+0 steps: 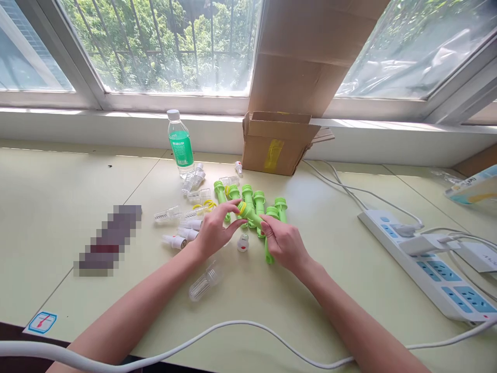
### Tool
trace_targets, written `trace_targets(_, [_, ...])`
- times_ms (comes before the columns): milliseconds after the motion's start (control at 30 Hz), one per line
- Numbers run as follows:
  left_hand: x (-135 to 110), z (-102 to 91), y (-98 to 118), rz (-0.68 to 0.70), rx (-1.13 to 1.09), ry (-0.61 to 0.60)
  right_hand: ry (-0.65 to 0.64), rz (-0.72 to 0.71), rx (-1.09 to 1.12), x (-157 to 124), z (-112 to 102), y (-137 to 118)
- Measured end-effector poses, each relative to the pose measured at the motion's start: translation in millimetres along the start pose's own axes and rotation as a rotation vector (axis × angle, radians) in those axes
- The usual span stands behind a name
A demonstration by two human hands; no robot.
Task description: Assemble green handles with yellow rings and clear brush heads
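Note:
A light green plastic tube [251, 215] is held between both hands above a cluster of similar pieces. My left hand [217, 228] pinches its upper end, where a yellow ring [242, 208] sits. The fingers of my right hand [285, 241] are closed round its lower end. Several green tubes with threaded tops, one of them a green piece [280, 207] at the right, lie around and beneath the held one. Loose yellow rings [209, 204] rest left of them. Below the hands stands a small clear cap with a red dot [243, 243].
Clear ribbed plastic tubes [205, 281] and white-ended pieces [174, 241] lie to the left. Behind stand a water bottle [180, 147] and a cardboard box [275, 145]. A power strip [427, 264] with cables is at right; a white cable [240, 323] crosses the front. A pixelated patch [111, 241] covers something.

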State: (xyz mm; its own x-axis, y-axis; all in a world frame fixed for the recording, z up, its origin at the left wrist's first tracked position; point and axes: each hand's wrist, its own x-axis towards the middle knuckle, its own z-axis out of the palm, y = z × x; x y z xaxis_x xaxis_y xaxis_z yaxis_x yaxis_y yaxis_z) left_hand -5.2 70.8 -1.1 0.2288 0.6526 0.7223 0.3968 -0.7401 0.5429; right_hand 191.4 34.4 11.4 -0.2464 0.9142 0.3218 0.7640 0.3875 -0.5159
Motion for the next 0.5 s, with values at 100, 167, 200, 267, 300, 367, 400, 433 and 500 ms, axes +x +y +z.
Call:
trace_targets(100, [0.2, 0.3, -0.7, 0.000, -0.021, -0.015, -0.060, 0.032, 0.185, 1.4, -3.8, -4.7])
trace_targets(167, [0.6, 0.2, -0.5, 0.001, -0.027, -0.016, -0.081, 0.058, 0.282, 2.1, -5.4, -6.9])
trace_targets(200, [0.7, 0.1, -0.2, 0.003, -0.026, -0.012, -0.085, 0.070, 0.314, 2.3, -6.0, -7.5])
trace_targets(267, [0.9, -0.5, 0.3, 0.012, -0.018, -0.006, -0.090, 0.090, 0.346, 2.4, -6.6, -7.9])
trace_targets(300, [0.9, -0.7, 0.4, 0.017, -0.015, -0.006, -0.089, 0.099, 0.346, 2.3, -6.8, -8.0])
trace_targets(367, [0.5, -1.2, 0.4, 0.022, -0.010, -0.013, -0.084, 0.117, 0.321, 2.0, -7.4, -8.2])
trace_targets(400, [0.3, -1.3, 0.2, 0.020, -0.010, -0.016, -0.082, 0.124, 0.305, 1.7, -7.7, -8.5])
trace_targets(433, [0.0, -1.2, -0.1, 0.016, -0.013, -0.017, -0.084, 0.128, 0.296, 1.5, -8.0, -8.8])
trace_targets(500, [-0.5, -0.6, -0.9, 0.006, -0.025, -0.011, -0.096, 0.134, 0.304, 1.0, -8.3, -9.5])
